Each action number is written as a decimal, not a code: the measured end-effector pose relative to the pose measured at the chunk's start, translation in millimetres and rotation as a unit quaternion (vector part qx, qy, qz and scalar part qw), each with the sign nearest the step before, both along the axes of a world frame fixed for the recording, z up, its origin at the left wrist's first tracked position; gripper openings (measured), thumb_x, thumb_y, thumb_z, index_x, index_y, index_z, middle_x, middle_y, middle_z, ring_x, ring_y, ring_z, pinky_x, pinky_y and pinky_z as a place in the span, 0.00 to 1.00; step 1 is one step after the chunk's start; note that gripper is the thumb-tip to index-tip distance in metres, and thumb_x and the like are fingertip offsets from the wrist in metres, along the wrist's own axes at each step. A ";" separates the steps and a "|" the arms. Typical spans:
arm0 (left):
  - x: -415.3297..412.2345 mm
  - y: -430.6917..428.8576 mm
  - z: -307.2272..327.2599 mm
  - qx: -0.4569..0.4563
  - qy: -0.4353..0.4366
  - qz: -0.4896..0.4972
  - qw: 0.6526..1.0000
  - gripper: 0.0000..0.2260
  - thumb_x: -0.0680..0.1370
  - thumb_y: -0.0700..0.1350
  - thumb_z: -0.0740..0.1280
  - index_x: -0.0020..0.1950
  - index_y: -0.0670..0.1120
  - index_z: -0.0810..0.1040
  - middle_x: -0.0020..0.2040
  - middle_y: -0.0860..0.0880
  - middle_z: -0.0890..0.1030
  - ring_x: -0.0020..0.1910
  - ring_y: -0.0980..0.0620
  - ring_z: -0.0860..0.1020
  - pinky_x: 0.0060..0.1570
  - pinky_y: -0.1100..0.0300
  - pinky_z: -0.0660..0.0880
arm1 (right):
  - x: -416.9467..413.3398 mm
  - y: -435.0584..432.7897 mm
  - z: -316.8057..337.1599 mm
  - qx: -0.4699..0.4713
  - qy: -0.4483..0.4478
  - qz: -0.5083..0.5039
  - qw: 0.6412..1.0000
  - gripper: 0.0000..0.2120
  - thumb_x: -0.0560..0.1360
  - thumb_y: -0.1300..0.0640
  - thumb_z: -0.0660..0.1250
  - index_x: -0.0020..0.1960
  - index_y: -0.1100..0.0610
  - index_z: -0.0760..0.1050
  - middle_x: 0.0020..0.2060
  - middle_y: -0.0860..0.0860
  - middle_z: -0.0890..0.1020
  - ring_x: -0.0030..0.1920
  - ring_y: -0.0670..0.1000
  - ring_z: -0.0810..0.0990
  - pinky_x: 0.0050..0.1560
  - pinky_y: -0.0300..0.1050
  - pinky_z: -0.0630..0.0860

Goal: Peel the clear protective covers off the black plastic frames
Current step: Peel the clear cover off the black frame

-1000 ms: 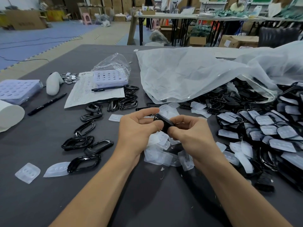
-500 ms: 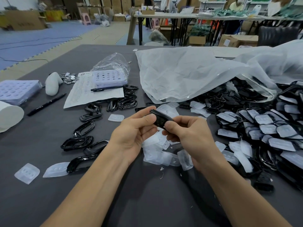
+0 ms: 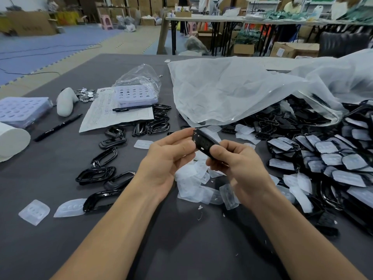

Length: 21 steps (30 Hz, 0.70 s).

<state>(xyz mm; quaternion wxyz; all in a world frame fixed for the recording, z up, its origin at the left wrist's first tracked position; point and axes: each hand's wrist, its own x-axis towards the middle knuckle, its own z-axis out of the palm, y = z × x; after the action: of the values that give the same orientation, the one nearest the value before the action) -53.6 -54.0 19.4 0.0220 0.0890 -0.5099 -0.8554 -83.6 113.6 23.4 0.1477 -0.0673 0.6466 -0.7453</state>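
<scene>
A black plastic frame (image 3: 204,142) is held up over the middle of the dark table, tilted, its inner side facing me. My left hand (image 3: 169,156) pinches its left end with thumb and fingers. My right hand (image 3: 236,160) grips its right end, thumb on top. Under the hands lies a heap of peeled clear covers (image 3: 198,184). Bare black frames (image 3: 105,156) lie to the left. A large pile of covered frames (image 3: 331,158) fills the right side.
A big clear plastic bag (image 3: 232,91) lies behind the hands. To the left are a paper sheet with a pen (image 3: 115,114), a purple tray in a bag (image 3: 135,93), a marker (image 3: 58,127), a white roll (image 3: 12,140), another purple tray (image 3: 20,110) and loose covers (image 3: 34,212).
Both hands have lifted the frame a little and turned it, so more of its inner face shows. My left hand's fingers now reach the frame's far end.
</scene>
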 end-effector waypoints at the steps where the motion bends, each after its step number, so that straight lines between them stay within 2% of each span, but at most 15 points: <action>1: 0.1 0.0 -0.6 -0.001 0.008 -0.003 1.000 0.23 0.64 0.39 0.76 0.58 0.43 0.85 0.52 0.45 0.88 0.48 0.53 0.85 0.47 0.64 0.81 | -0.7 1.2 0.0 0.002 -0.001 0.004 1.000 0.12 0.78 0.65 0.69 0.36 0.59 0.78 0.30 0.55 0.81 0.35 0.51 0.77 0.43 0.44 0.75; 5: -0.1 0.9 -1.1 0.006 0.010 -0.022 1.000 0.18 0.61 0.37 0.77 0.50 0.45 0.89 0.47 0.44 0.88 0.42 0.51 0.85 0.43 0.64 0.82 | -3.4 6.1 2.1 -0.017 -0.019 0.030 0.999 0.11 0.74 0.64 0.73 0.33 0.56 0.82 0.32 0.55 0.82 0.37 0.52 0.79 0.47 0.45 0.76; 8: -1.1 -1.7 0.9 0.036 -0.003 -0.028 0.999 0.20 0.63 0.36 0.75 0.55 0.43 0.86 0.45 0.46 0.88 0.41 0.53 0.86 0.40 0.64 0.81 | -3.0 8.9 3.3 -0.056 -0.038 0.058 0.996 0.03 0.67 0.62 0.77 0.37 0.55 0.86 0.36 0.57 0.85 0.39 0.52 0.82 0.49 0.43 0.81; 10: -0.4 -0.9 2.9 0.059 -0.006 -0.029 0.998 0.22 0.64 0.35 0.74 0.58 0.42 0.84 0.44 0.47 0.88 0.39 0.54 0.86 0.39 0.65 0.81 | -1.5 7.3 4.0 -0.075 -0.045 0.060 0.994 0.02 0.65 0.61 0.78 0.36 0.56 0.86 0.36 0.57 0.85 0.38 0.52 0.82 0.48 0.42 0.81; 12: -0.6 3.8 0.5 0.023 -0.012 0.001 1.000 0.20 0.67 0.35 0.75 0.59 0.41 0.84 0.45 0.46 0.88 0.40 0.54 0.86 0.39 0.65 0.81 | -1.1 4.8 2.6 -0.048 -0.023 0.006 0.999 0.05 0.66 0.63 0.77 0.34 0.56 0.85 0.34 0.57 0.85 0.38 0.52 0.81 0.46 0.44 0.79; 14: -1.6 9.2 -3.3 -0.062 -0.027 0.049 0.996 0.09 0.74 0.37 0.75 0.54 0.42 0.87 0.45 0.44 0.88 0.42 0.52 0.87 0.39 0.65 0.81 | -0.9 4.2 -1.4 0.052 0.066 -0.092 0.992 0.09 0.71 0.64 0.77 0.34 0.55 0.84 0.33 0.55 0.85 0.36 0.52 0.80 0.43 0.48 0.78; 15: -2.1 11.7 -4.6 -0.078 -0.036 0.058 0.995 0.04 0.76 0.39 0.75 0.50 0.43 0.87 0.46 0.43 0.88 0.44 0.50 0.88 0.39 0.64 0.81 | -0.5 4.3 -3.7 0.125 0.135 -0.137 0.973 0.08 0.72 0.61 0.77 0.36 0.53 0.84 0.33 0.52 0.85 0.35 0.49 0.80 0.42 0.48 0.78; 16: -2.1 13.3 -5.0 -0.076 -0.042 0.055 0.995 0.03 0.77 0.42 0.75 0.48 0.43 0.88 0.47 0.42 0.88 0.46 0.49 0.88 0.40 0.63 0.82 | 0.7 4.1 -5.6 0.193 0.212 -0.168 0.943 0.07 0.72 0.58 0.77 0.36 0.50 0.84 0.33 0.48 0.85 0.35 0.45 0.80 0.42 0.44 0.77; 18: -1.3 14.4 -4.3 -0.060 -0.038 0.029 0.997 0.08 0.74 0.47 0.77 0.48 0.44 0.89 0.49 0.42 0.88 0.49 0.48 0.88 0.42 0.61 0.83 | 5.6 2.8 -7.0 0.276 0.328 -0.187 0.884 0.07 0.71 0.56 0.79 0.39 0.45 0.84 0.39 0.43 0.85 0.42 0.43 0.82 0.48 0.37 0.76; 20: -0.4 14.4 -3.7 -0.051 -0.029 0.013 0.998 0.11 0.71 0.48 0.77 0.49 0.44 0.89 0.50 0.41 0.88 0.50 0.47 0.87 0.46 0.59 0.84 | 9.8 -0.2 -7.7 0.303 0.369 -0.177 0.861 0.08 0.69 0.57 0.80 0.44 0.47 0.86 0.48 0.42 0.84 0.50 0.46 0.83 0.54 0.42 0.79; 21: -0.2 14.1 -4.4 -0.042 -0.028 0.006 0.999 0.11 0.72 0.47 0.76 0.51 0.43 0.88 0.51 0.40 0.88 0.50 0.46 0.87 0.48 0.57 0.84 | 10.4 -1.0 -8.3 0.304 0.383 -0.167 0.856 0.08 0.69 0.59 0.81 0.45 0.48 0.86 0.50 0.41 0.84 0.52 0.47 0.83 0.55 0.43 0.79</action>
<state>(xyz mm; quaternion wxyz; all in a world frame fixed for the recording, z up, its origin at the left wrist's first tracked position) -53.7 -39.9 15.0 0.0166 0.1153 -0.5455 -0.8300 -73.2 112.6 15.1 -0.2249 -0.1898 0.8483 -0.4403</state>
